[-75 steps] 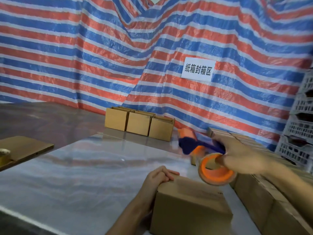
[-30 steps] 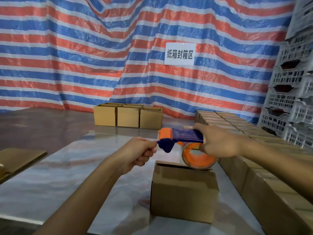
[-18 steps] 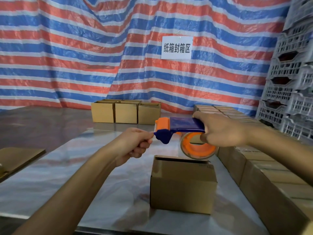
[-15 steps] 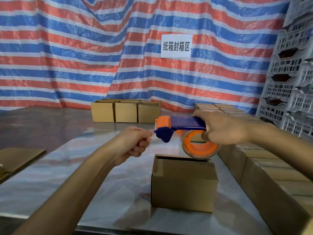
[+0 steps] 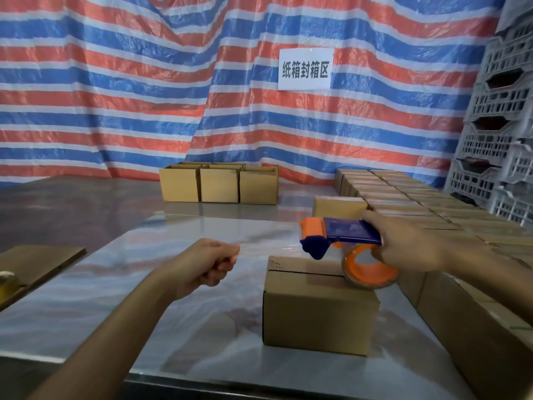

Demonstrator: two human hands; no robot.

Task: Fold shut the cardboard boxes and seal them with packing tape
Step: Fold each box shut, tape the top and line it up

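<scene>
Cardboard box (image 5: 317,310) sits closed at lower centre on the table (image 5: 144,284), left hand (image 5: 202,267) pinching stretched tape (image 5: 268,240), right hand (image 5: 409,243) gripping the dispenser (image 5: 343,235); if the strip goes loose, it may twist and miss the seam (image 5: 305,273).

A white paper sign (image 5: 305,69) reading "纸箱封箱区" hangs on the striped tarpaulin (image 5: 115,96) at 1 o'clock. Small print on the cardboard box (image 5: 317,313), at 5 o'clock, is illegible.

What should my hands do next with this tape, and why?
Probably bring the left hand down to stick the pulled-out tape strip onto the left side of the box: its flaps are folded shut, and the right hand holds the dispenser over its top.
</scene>
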